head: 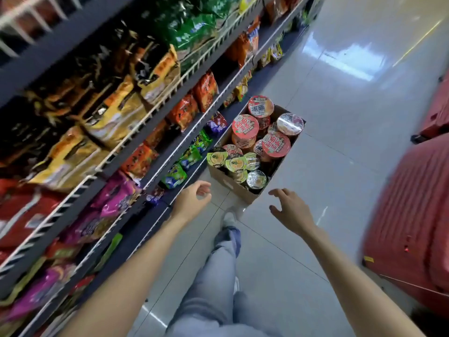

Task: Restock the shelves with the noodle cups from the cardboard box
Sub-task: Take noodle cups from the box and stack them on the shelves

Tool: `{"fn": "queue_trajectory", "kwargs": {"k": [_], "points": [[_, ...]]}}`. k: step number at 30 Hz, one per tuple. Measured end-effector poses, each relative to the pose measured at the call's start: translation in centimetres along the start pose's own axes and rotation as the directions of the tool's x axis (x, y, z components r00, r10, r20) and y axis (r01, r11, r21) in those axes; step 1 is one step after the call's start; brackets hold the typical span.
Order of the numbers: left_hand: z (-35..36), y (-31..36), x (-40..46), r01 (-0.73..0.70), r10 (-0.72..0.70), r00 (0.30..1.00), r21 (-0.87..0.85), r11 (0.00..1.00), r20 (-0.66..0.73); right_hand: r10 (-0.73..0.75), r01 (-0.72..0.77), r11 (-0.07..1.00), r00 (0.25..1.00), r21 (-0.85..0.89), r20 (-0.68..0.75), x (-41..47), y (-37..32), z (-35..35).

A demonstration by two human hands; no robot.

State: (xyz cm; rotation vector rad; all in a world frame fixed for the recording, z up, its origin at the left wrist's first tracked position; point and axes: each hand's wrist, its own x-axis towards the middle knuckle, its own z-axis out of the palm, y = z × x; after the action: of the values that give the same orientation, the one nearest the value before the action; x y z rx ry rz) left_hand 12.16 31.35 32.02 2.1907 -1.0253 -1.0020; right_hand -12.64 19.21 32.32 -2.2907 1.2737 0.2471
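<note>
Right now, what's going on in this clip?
A person stands in a shop aisle, both arms stretched toward a cardboard box on the floor beside the shelves. The box is full of noodle cups, red-lidded ones at the far end and green-lidded ones nearer. The left hand and right hand are open and hold nothing; neither touches the box yet. No cup has been picked up at this moment.

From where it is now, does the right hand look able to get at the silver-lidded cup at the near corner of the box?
Probably yes. The right hand hangs open and empty just short of the cardboard box, whose top is open. The silver-lidded cup sits uncovered at the near corner, with nothing between it and the hand.
</note>
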Motion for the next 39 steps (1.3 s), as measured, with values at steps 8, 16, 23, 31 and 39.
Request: {"fn": "queue_trajectory", "kwargs": {"k": [8, 16, 23, 31, 39], "points": [[5.6, -5.1, 17.8, 0.072, -0.08, 0.997, 0.327, 0.942, 0.011, -0.04, 0.034, 0.992, 0.998, 0.121, 0.054, 18.5, 4.3, 6.6], [13.8, -14.8, 31.5, 0.133, -0.19, 0.981, 0.54, 0.831, 0.051, -0.147, 0.141, 0.988, 0.98, 0.057, 0.135, 33.6, 9.0, 19.4], [19.0, -19.3, 37.8, 0.217, -0.278, 0.957, 0.44, 0.871, 0.078, -0.219, 0.181, 0.948, 0.968, 0.262, 0.122, 37.5, 11.3, 26.9], [19.8, -18.6, 38.6, 0.18, -0.147, 0.981, 0.306, 0.935, -0.128, -0.125, 0.057, 0.732, 0.991, 0.679, 0.051, 38.4, 11.8, 24.8], [12.4, -9.7, 32.4, 0.14, -0.142, 0.99, 0.19, 0.972, -0.006, 0.149, -0.04, 0.378, 0.989, 0.925, -0.018, 33.1, 7.2, 8.1]]}}
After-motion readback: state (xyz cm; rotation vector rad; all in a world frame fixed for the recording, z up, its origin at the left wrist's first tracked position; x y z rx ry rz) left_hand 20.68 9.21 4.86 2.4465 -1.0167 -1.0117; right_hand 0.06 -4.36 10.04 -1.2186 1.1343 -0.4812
